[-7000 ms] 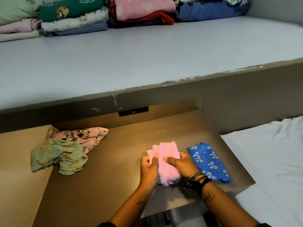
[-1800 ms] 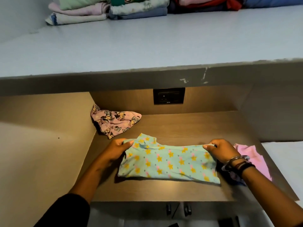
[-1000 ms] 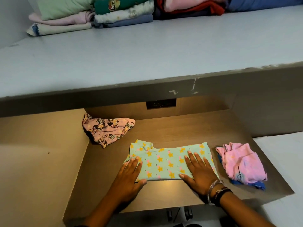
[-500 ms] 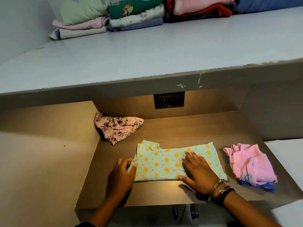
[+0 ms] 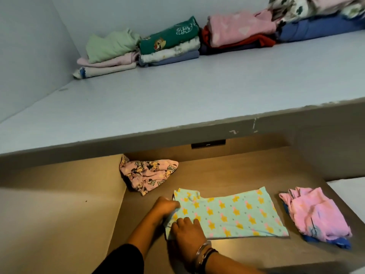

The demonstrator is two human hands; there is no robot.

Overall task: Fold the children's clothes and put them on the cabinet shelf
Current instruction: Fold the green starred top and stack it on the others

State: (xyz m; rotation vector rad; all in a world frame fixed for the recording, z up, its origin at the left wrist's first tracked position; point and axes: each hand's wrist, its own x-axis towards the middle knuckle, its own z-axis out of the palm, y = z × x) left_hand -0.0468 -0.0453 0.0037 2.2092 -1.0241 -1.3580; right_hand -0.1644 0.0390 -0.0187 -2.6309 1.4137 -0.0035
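A mint green garment with yellow stars (image 5: 233, 213) lies flat on the brown lower surface (image 5: 227, 175). My left hand (image 5: 166, 206) grips its upper left corner. My right hand (image 5: 186, 232) pinches its lower left edge, fingers curled on the cloth. A crumpled pink cartoon-print garment (image 5: 148, 176) sits at the back left corner. A folded pink piece (image 5: 316, 213) rests on a blue one (image 5: 335, 243) at the right. The grey cabinet shelf (image 5: 177, 95) above holds stacks of folded clothes (image 5: 169, 44) along its back.
The shelf's front edge (image 5: 217, 127) overhangs the lower surface. A dark socket plate (image 5: 208, 144) sits on the back wall beneath it. A brown side panel (image 5: 59, 214) stands at the left. White bedding (image 5: 353, 184) shows at the right.
Both hands have left their flat position on the star garment and gathered at its left end, fingers now curled on the edge. The view tilted up, showing more of the shelf.
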